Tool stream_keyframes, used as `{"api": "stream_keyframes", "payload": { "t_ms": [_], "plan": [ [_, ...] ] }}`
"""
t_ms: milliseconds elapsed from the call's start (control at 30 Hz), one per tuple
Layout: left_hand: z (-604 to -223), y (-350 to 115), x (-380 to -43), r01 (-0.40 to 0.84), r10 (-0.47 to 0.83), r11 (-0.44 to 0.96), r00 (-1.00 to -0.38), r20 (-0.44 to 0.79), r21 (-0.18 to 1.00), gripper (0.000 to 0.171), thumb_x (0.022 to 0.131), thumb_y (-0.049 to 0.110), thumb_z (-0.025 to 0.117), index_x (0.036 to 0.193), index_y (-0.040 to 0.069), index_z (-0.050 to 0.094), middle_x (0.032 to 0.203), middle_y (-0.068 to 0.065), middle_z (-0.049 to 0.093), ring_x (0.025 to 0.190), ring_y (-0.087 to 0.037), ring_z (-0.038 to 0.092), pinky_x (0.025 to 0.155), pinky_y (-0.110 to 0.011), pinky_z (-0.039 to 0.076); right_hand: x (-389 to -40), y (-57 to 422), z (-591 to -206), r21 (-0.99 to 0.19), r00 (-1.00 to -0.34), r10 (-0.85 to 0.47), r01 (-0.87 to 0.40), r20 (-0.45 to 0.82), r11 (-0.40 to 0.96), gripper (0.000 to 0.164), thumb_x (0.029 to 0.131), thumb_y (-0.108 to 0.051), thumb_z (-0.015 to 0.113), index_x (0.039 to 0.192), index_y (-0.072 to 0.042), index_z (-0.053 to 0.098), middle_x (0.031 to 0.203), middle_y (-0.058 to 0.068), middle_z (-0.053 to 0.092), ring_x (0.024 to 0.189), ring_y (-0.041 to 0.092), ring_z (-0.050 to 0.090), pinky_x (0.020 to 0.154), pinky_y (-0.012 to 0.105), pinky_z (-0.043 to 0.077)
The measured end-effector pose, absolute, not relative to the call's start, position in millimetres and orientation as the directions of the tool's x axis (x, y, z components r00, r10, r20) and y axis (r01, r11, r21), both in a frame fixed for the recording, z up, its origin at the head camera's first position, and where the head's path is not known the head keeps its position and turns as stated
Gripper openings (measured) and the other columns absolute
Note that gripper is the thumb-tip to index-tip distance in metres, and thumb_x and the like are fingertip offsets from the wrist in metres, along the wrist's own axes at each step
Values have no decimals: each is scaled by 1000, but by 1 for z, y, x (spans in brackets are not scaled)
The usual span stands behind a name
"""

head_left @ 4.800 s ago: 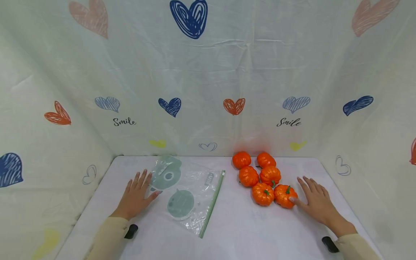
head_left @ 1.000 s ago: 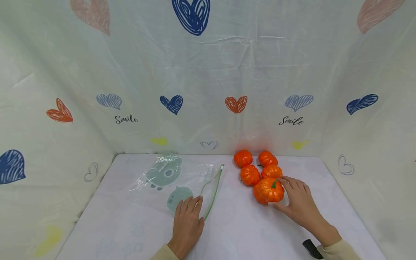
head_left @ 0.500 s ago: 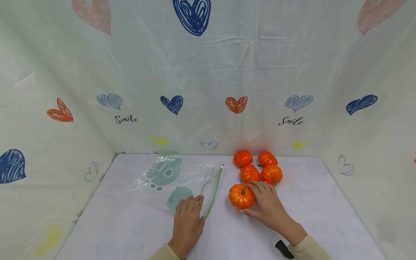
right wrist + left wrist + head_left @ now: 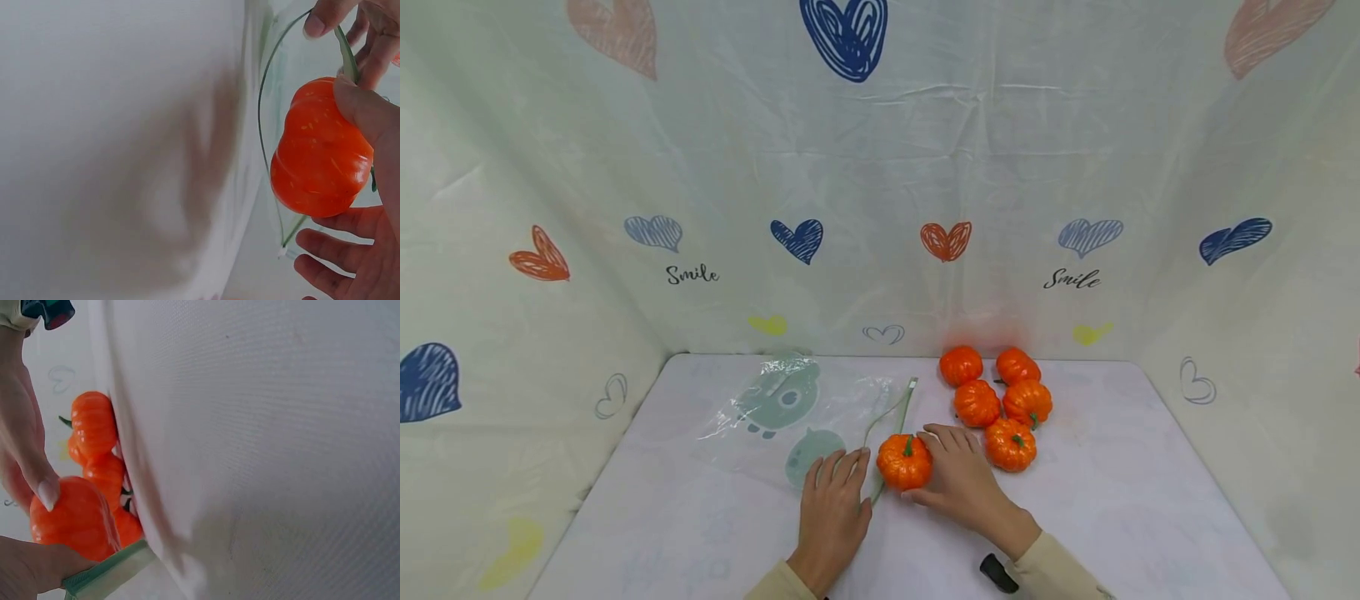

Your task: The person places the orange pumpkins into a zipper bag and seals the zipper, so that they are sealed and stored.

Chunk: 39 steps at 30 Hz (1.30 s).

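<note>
- At mid-worktop (image 4: 1120, 492), one orange pumpkin (image 4: 901, 467) sits before the mouth of the clear bag (image 4: 790, 417), overlapping its green zip strip in the head view; whether it has entered cannot be told.
- Right hand (image 4: 964, 483): holds this pumpkin between thumb and curved fingers.
- Left hand (image 4: 832, 518): thumb and nearly straight fingers spread apart, touching the bag's parted mouth.
- Bag lies left of centre, reaching the back edge, printed with green figures.
- Five more pumpkins (image 4: 977, 405) cluster right of centre, from the back edge forward.
- Heart-printed curtain (image 4: 880, 175) hangs behind the back edge.
</note>
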<state>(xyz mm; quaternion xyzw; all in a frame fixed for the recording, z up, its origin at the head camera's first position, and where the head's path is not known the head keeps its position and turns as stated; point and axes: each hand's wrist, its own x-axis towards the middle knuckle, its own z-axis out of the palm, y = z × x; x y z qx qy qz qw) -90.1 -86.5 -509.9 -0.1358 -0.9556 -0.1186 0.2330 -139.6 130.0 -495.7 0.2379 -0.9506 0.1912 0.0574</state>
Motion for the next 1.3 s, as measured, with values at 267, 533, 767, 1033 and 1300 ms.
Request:
{"api": "stream_keyframes", "payload": {
  "t_ms": [267,533,767,1033,1300],
  "plan": [
    [-509,-87,-89,333,208,929,-834,511,165,71,60,13,101,126,7,75,122,-4,73,118,-31,63,102,-56,52,-146,112,-503,-327,-862,-451,-505,230,798,82,77,-49,93,135,-1,63,136,17,62,125,40,56,113,61,42],
    [-509,-88,-89,359,240,924,-808,538,127,75,58,13,103,127,8,74,124,-4,73,122,-32,62,102,-54,53,-152,94,-510,-288,-850,-471,-524,236,802,81,76,-50,94,134,-1,65,123,14,64,118,36,59,109,56,45],
    [-514,-90,-92,400,261,911,-753,603,105,72,60,14,102,126,8,75,124,-6,72,118,-32,63,96,-54,56,-155,80,-520,-250,-827,-497,-556,262,793,78,78,-48,92,137,-4,65,120,12,64,117,34,59,108,53,47],
    [-516,-92,-93,408,274,909,-731,625,79,66,61,12,99,123,8,76,124,-6,74,119,-32,63,95,-54,55,-154,74,-524,-234,-825,-512,-561,240,794,81,83,-47,88,147,-6,60,125,13,63,121,34,58,111,53,45],
    [-515,-94,-94,415,283,907,-725,628,70,73,56,12,101,124,7,76,126,-3,73,119,-30,61,96,-53,53,-146,81,-524,-249,-856,-452,-509,251,824,74,82,-48,90,134,-3,65,127,14,64,122,34,58,109,54,47]
  ]
}}
